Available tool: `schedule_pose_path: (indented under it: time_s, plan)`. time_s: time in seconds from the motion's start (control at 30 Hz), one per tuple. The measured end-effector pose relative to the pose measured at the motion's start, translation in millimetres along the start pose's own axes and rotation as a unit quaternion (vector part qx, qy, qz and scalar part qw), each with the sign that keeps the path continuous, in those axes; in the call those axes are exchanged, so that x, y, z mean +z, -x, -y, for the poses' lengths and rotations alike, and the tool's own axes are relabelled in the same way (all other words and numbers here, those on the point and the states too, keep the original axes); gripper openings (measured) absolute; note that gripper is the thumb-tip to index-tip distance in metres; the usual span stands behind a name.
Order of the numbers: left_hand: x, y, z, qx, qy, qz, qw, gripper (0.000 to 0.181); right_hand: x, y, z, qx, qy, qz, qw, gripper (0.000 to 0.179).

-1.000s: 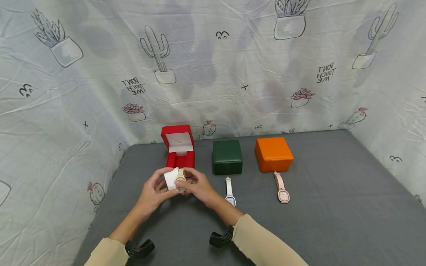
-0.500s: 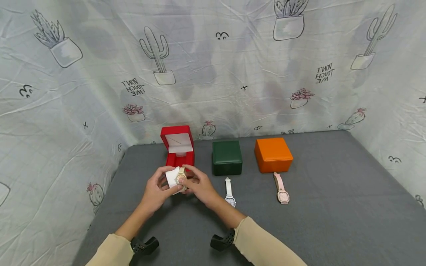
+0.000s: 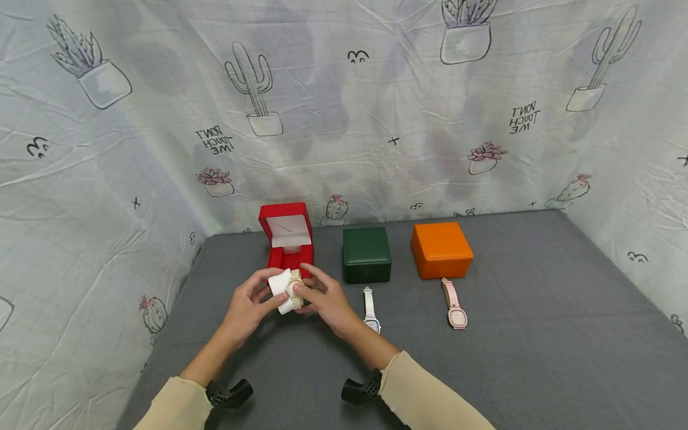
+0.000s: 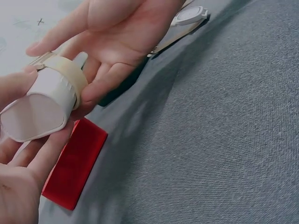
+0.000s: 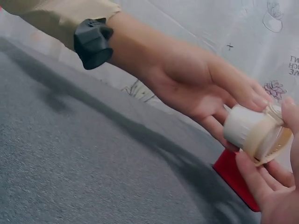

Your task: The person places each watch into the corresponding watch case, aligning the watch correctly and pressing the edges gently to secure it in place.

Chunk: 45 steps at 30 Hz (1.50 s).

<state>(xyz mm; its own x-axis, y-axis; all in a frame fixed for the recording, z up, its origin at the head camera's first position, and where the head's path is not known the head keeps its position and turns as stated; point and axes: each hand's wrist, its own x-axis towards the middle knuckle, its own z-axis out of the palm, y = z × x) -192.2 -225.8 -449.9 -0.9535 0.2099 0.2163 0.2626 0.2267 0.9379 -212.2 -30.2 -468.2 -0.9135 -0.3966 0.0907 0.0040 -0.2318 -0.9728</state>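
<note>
In the head view my left hand [image 3: 248, 306] grips a white watch cushion [image 3: 278, 285] by its left end. A cream-strapped watch [image 3: 294, 287] is wrapped around the cushion's right part. My right hand [image 3: 330, 303] holds that side, its thumb on the watch face and its fingers behind. The strap [image 4: 71, 73] circles the cushion in the left wrist view, with a pale tip [image 4: 80, 59] standing out from it. Just beyond the hands stands an open red box [image 3: 283, 210], its white-lined lid raised; the hands hide its front edge.
A closed green box [image 3: 367, 254] and a closed orange box [image 3: 442, 251] stand right of the red one. Before them lie a white watch [image 3: 370, 310] and a pink watch [image 3: 454, 307]. Patterned cloth [image 3: 344, 119] hangs behind the grey tabletop [image 3: 516, 334].
The cushion with its watch has shifted slightly right and turned a little in my hands. My right fingers have risen slightly at the strap's top. Boxes and other watches stay put.
</note>
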Motion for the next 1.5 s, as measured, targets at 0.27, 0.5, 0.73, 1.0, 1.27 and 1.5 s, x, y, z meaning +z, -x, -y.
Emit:
schedule_pose_path:
  time_s: [0.27,0.5,0.73,1.0,1.27,1.5]
  plan:
    - [4.6,-0.6,1.4,0.001,0.007,-0.023,0.9997,0.053,0.9,0.8,0.0,-0.03,0.028,-0.017,0.999,0.034]
    - [1.2,-1.9,0.8,-0.012,-0.001,-0.036,0.9993,0.054,-1.6,1.6,1.5,-0.008,0.013,-0.009,0.9999,0.041]
    - [1.9,0.4,1.3,0.002,0.005,-0.019,0.9998,0.052,-2.1,1.1,2.5,-0.014,0.023,-0.003,0.9996,0.044]
    - [1.1,-0.9,2.5,-0.003,-0.014,-0.015,0.9998,0.05,-1.9,2.4,0.2,-0.019,0.037,0.002,0.9991,0.048]
    - [-3.6,-2.6,3.1,0.021,-0.012,0.0,0.9997,0.047,-5.1,2.5,2.1,-0.025,0.057,0.035,0.9975,0.055]
    - [-3.7,-2.6,7.0,0.01,0.034,0.008,0.9993,0.047,-7.6,5.8,9.1,-0.013,0.06,0.064,0.9961,0.058]
